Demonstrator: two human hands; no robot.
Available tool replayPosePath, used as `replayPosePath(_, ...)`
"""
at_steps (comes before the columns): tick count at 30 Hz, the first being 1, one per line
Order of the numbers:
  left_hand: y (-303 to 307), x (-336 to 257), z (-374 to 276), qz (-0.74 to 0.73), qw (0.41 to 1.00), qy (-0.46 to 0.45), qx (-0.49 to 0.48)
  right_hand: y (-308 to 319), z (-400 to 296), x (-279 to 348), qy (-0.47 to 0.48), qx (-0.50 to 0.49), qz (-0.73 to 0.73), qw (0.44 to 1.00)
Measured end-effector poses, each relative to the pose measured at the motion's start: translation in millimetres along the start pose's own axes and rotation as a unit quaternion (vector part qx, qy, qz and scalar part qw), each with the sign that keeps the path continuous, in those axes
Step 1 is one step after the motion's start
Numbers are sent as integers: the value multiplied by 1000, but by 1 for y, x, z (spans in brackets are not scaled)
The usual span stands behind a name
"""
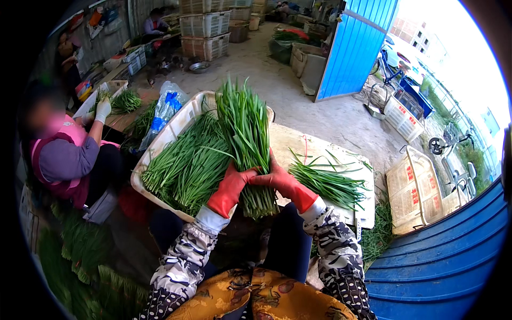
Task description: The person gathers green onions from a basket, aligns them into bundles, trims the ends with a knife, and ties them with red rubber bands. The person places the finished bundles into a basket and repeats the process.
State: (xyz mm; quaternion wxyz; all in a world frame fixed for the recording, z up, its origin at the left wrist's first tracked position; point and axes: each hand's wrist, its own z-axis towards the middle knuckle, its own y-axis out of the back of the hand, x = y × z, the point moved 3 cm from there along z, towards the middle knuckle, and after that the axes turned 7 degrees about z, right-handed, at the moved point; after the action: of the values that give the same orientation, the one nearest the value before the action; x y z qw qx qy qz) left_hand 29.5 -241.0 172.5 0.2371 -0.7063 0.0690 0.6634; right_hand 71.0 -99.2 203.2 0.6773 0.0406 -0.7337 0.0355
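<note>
A thick bundle of garlic chives [244, 128] stands nearly upright before me, leaf tips away and cut stem ends towards my knees. Both hands wear red rubber gloves. My left hand [232, 186] grips its left side, and my right hand [286, 180] clasps the right side, the thumbs meeting across the front. Behind and left of the bundle, a white plastic crate [146, 164] holds many loose chives [188, 160]. On the pale board [286, 140] to the right lies a smaller pile of chives [328, 180], with a thin red tie [305, 148] near its leaves.
A co-worker [72, 152] in white gloves sits at the left. Tied chive bundles [80, 244] lie on the floor there. A blue metal door [348, 52] stands at the back right, stacked crates [206, 36] behind. Blue corrugated sheet [436, 256] and a tipped crate [414, 190] are at the right.
</note>
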Motion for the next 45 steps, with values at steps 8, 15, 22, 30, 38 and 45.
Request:
replayPosePath(8,-33,-30,20,43,982,-95,159,51,30,29,110,-63,204,971)
replayPosePath(15,-70,-82,100,-4,968,-117,222,102,68,87,229,-85,188,951)
replayPosePath(22,-82,-68,180,69,965,-167,190,154,86,93,189,-72,45,978)
replayPosePath(30,-86,-9,231,113,944,-175,257,172,107,34,162,-75,45,983)
replayPosePath(38,-91,-29,220,120,941,-160,274,165,124,34,147,-64,19,987)
replayPosePath(45,-83,-48,216,144,938,-133,286,164,126,56,113,-98,-91,984)
